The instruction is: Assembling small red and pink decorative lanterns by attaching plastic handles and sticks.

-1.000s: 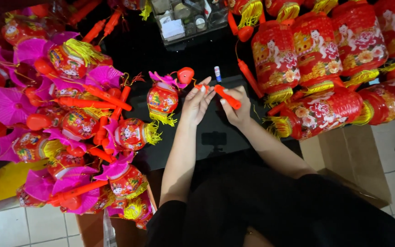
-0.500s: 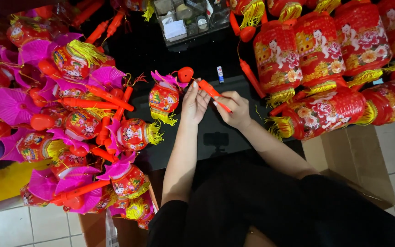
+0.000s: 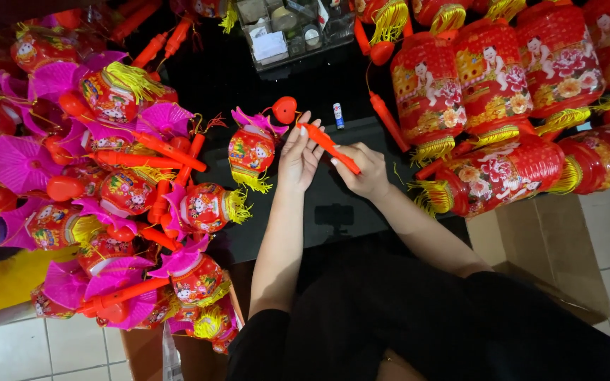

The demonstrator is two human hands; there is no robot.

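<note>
My right hand (image 3: 365,168) grips the lower end of an orange plastic handle stick (image 3: 327,146) that slants up to my left hand (image 3: 298,154), whose fingertips pinch its upper end above the black tabletop (image 3: 248,85). Just left of that hand a small red lantern (image 3: 250,152) with a pink frill and yellow tassel lies beside a red round cap (image 3: 284,109), and a small white tube (image 3: 338,115) lies just beyond the stick. Further out, a heap of pink-fanned little lanterns (image 3: 100,190) fills my left side, big red cylinder lanterns (image 3: 503,92) crowd my right, and a clear tray of bits (image 3: 287,28) sits at the far edge.
</note>
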